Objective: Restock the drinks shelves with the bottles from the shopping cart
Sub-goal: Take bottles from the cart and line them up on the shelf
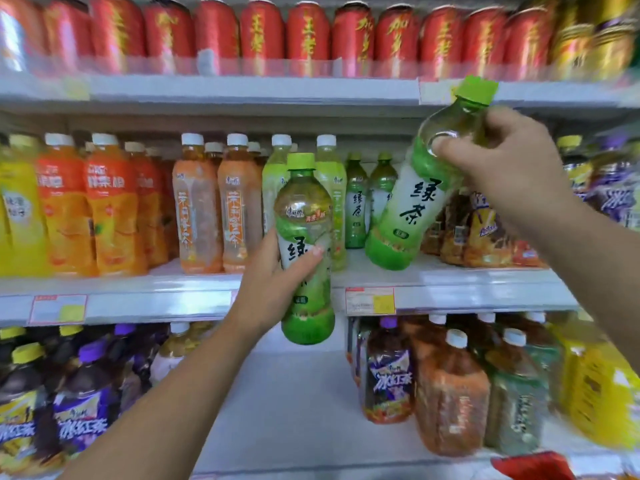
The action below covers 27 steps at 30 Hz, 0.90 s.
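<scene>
Motion blur smeared the shelf edges and the red cans [304, 32] above. The left hand [277, 285] was wrapped around an upright green tea bottle [306, 258] before the middle shelf [450, 282]. The right hand [509, 168] clutched a second, tilted bottle [419, 202] by its shoulder, base just over that shelf.

Two price tags [57, 309] [370, 300] clipped to the middle rail's front edge, each white with a yellow patch; a red wrapper [533, 466], blurred, at the lower right corner.
</scene>
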Motion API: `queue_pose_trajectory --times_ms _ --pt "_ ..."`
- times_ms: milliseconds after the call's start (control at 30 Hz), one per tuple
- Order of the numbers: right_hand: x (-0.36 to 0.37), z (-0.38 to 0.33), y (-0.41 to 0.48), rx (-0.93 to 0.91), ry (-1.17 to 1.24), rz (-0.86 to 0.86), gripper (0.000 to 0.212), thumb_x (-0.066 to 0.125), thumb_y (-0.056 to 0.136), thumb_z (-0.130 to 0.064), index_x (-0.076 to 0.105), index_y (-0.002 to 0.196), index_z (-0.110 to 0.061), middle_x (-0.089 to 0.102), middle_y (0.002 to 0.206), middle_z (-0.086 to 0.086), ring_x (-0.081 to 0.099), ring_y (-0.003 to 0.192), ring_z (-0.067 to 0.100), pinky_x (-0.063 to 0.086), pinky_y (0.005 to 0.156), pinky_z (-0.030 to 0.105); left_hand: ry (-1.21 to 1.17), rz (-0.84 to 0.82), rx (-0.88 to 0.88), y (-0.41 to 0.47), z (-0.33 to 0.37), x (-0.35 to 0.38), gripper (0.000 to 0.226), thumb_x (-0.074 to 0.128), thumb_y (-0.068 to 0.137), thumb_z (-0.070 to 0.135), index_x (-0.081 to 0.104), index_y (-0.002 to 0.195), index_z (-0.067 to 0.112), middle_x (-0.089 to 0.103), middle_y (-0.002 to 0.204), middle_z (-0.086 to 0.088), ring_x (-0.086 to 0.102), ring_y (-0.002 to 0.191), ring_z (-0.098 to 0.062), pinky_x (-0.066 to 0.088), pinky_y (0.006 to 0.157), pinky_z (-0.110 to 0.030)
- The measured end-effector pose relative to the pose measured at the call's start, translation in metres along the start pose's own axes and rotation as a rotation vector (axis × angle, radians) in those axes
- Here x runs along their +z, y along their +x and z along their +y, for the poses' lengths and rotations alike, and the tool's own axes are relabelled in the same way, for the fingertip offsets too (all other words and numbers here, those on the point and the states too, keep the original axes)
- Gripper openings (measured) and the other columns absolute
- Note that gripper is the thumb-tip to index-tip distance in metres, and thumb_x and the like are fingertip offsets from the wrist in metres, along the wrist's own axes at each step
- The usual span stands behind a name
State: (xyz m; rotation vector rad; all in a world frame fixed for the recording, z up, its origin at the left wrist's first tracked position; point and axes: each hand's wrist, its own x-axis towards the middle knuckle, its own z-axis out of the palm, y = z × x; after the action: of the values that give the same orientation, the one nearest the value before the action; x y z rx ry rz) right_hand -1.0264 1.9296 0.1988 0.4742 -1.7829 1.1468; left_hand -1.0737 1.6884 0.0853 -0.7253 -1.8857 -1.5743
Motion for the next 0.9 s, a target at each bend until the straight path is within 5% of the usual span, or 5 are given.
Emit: queue_pose_trajectory --times_ms 200,333,600,767,900 --pt "0.031 0.026 0.037 0.02 -0.16 -0.129 0.032 0.075 0.072 -0.039 0.065 0.099 -0.025 0.064 0.101 0.003 0.061 0.088 0.012 0.045 0.071 0.019 -0.047 0.067 -0.056 0.023 -0.018 0.001 0.036 0.066 0.074 0.049 0.064 0.102 0.027 0.075 0.089 0.009 0.072 0.083 -0.011 0.053 0.07 -0.029" --pt "0.059 0.051 0.041 0.075 -0.127 -0.16 0.04 0.075 0.08 -0.028 0.052 0.112 -0.023 0.055 0.095 -0.014 0.053 0.083 -0.002 0.038 0.066 0.004 -0.057 0.095 -0.081 0.026 -0.031 0.002 0.039 0.064 0.074 0.051 0.067 0.101 0.023 0.076 0.087 0.007 0.072 0.082 -0.011 0.053 0.07 -0.027" --pt "0.098 0.098 0.042 0.162 0.005 -0.094 0.066 0.072 0.081 -0.042 0.041 0.136 -0.023 0.048 0.135 -0.001 0.045 0.125 0.012 0.036 0.095 0.023 -0.007 0.068 -0.072 0.031 -0.038 0.001 0.039 0.062 0.073 0.054 0.068 0.093 0.022 0.075 0.084 0.004 0.07 0.079 -0.01 0.051 0.067 -0.023" --pt "0.097 0.119 0.022 0.269 -0.002 -0.245 0.092 0.08 0.075 -0.031 0.024 0.148 -0.026 0.05 0.119 -0.009 0.051 0.102 0.008 0.041 0.069 0.012 0.052 0.07 -0.056 0.03 -0.039 0.002 0.055 0.056 0.068 0.065 0.067 0.093 0.017 0.073 0.088 -0.007 0.07 0.085 -0.025 0.055 0.082 -0.049" --pt "0.099 0.131 0.027 0.299 -0.043 -0.262 0.089 0.081 0.074 -0.029 0.029 0.146 -0.026 0.055 0.102 -0.007 0.054 0.083 0.004 0.04 0.057 0.014 0.073 0.07 -0.056 0.029 -0.038 0.003 0.058 0.055 0.069 0.066 0.067 0.094 0.015 0.073 0.088 -0.009 0.069 0.085 -0.025 0.053 0.083 -0.052"
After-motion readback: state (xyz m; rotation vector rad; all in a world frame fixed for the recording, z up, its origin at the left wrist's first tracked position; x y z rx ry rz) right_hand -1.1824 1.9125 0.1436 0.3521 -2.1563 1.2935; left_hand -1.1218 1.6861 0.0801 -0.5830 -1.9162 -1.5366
